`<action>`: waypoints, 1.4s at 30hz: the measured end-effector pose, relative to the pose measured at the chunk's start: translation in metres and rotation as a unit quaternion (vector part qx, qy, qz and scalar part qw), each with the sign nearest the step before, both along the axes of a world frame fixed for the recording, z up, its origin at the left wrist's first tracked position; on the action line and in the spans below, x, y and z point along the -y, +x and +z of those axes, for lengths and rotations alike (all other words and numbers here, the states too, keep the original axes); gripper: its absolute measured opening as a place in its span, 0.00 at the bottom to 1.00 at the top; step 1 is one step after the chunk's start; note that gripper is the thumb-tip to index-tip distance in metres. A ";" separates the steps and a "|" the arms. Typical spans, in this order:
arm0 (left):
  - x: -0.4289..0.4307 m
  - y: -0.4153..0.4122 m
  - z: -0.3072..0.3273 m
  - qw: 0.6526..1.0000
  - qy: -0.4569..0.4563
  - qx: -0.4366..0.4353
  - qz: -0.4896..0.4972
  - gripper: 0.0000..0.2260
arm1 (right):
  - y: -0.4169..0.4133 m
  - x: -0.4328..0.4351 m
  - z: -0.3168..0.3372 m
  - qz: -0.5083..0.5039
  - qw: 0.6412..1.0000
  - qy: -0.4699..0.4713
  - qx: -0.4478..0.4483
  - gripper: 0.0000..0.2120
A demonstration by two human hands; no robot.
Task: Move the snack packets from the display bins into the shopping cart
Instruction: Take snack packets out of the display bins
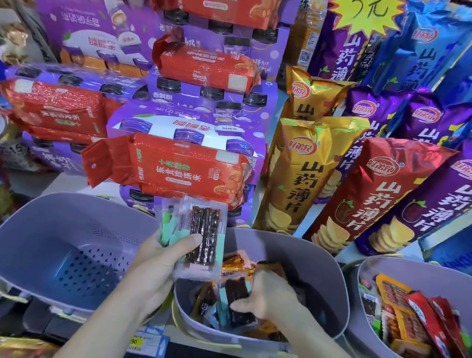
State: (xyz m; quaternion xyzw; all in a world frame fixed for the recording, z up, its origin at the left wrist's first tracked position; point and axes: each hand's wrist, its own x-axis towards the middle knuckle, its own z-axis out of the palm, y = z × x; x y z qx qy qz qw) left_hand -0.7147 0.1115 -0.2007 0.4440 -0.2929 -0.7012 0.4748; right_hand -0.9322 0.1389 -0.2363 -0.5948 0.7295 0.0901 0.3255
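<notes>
Gathering step. My left hand (164,256) grips stack (203,236) of packets, thumb across front, over left rim of middle bin (322,271). My right hand (268,296) is inside that bin, fingers curled round dark packet (237,296) near front wall. More packets in right bin (400,269). Cart not in view. Next, I judge: lift dark packet clear, add to stack, carry to cart.

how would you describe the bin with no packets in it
Under the red rice bags, three grey bins stand in a row. Take the leftmost bin, beside the left hand; it alone shows a bare perforated bottom.
</notes>
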 end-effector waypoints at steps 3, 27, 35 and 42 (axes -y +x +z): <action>-0.001 0.001 0.000 1.000 0.003 -0.004 -0.003 0.23 | -0.012 0.005 0.004 -0.020 0.999 0.030 0.017 0.18; -0.010 -0.010 -0.001 0.998 0.022 -0.014 -0.050 0.26 | 0.009 -0.008 0.083 -0.214 0.854 -0.179 0.440 0.18; -0.010 -0.005 -0.002 0.999 -0.001 0.010 -0.050 0.31 | 0.013 0.004 0.074 -0.113 0.918 -0.156 0.347 0.25; 0.001 0.008 -0.006 1.000 0.007 0.009 0.012 0.32 | -0.005 0.003 0.034 -0.089 0.987 -0.066 0.119 0.19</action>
